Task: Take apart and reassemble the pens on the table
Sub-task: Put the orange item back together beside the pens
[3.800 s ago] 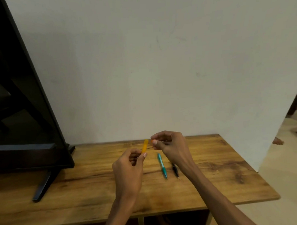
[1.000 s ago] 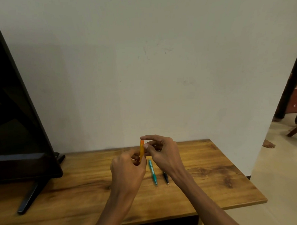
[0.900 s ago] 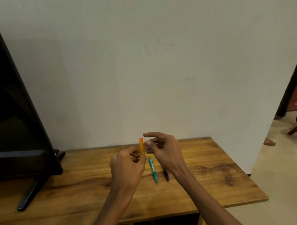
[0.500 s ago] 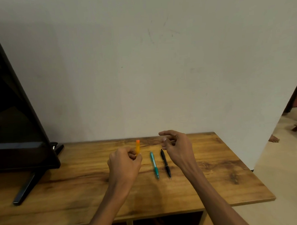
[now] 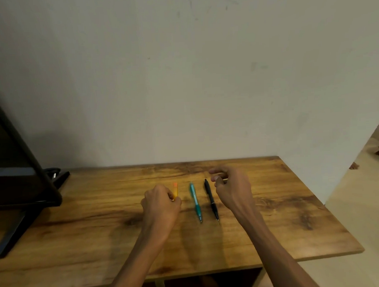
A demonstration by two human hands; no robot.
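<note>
On the tabletop (image 5: 101,244), the left hand (image 5: 161,206) had come down from mid-air and held the orange pen (image 5: 175,190) in a closed grip, low beside the teal pen (image 5: 195,201). The right hand (image 5: 231,188) had let go of the orange pen and drawn off to the right, fingers loosely curled, holding nothing, just beside the black pen (image 5: 211,198). Judging by this, the orange pen was finished and about to be laid down, with the teal or black one likely next.

Home room, television (image 5: 13,164) (on stand), wooden table (image 5: 285,215)
</note>
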